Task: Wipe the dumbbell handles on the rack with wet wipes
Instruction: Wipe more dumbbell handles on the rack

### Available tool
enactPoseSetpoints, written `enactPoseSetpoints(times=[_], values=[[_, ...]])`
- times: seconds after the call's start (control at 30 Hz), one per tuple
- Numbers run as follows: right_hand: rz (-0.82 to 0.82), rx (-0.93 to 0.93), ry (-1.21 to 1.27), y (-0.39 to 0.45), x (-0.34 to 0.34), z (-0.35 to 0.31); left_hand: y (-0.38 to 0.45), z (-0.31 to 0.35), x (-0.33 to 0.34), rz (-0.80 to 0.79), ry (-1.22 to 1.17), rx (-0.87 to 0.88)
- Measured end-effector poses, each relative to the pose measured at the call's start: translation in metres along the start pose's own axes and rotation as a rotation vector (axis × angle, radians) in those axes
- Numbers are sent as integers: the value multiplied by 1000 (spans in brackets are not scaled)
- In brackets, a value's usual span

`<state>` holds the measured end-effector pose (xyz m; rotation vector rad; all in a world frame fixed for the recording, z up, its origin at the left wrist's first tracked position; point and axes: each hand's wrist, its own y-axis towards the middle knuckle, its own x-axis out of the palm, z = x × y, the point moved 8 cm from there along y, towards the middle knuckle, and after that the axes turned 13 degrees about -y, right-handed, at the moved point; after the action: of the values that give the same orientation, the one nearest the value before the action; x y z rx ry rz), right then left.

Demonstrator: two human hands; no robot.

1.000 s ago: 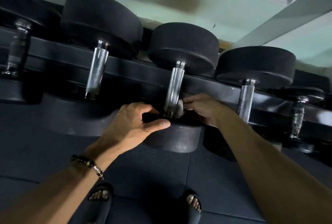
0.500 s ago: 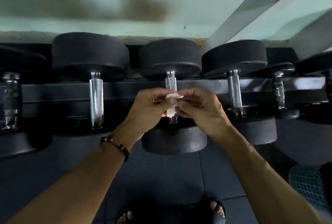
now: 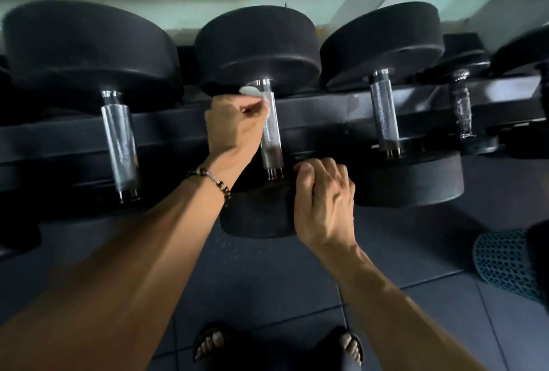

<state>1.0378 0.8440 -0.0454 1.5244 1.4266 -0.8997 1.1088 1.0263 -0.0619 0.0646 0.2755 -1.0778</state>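
1. The middle dumbbell's knurled chrome handle (image 3: 271, 130) lies across the black steel rack rail (image 3: 326, 109), with one round black rubber head (image 3: 258, 49) behind the rail and the other (image 3: 258, 210) in front, so the bare grip faces the person for wiping.
2. A small white wet wipe (image 3: 252, 93) sits against the handle's far end, just under the rear head, which looks like the starting point for a stroke down the grip.
3. The left hand (image 3: 234, 127) has its fingers curled, pinching the wipe against the handle's left side.
4. The right hand (image 3: 322, 201) is loosely curled over the near head's right edge; it seems to steady the dumbbell against rolling, though a firm grasp cannot be confirmed.
5. Neighbouring chrome handles (image 3: 120, 144) (image 3: 384, 118) wait on the same rail.
6. Below is dark rubber tile floor (image 3: 267, 281).
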Motion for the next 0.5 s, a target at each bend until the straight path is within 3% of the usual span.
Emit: enactPoseSetpoints(times=[0.1, 0.2, 0.27, 0.4, 0.5], values=[[4, 33, 28, -1, -1, -1, -6, -8, -3, -60, -84, -90], [3, 42, 23, -1, 1, 0, 12, -9, -6, 230, -252, -184], [2, 36, 24, 0, 2, 1, 12, -9, -6, 318, -271, -177], [14, 37, 15, 0, 2, 3, -8, -23, 0, 114, -221, -210], [28, 43, 7, 0, 2, 3, 12, -29, 0, 208, -310, -343]])
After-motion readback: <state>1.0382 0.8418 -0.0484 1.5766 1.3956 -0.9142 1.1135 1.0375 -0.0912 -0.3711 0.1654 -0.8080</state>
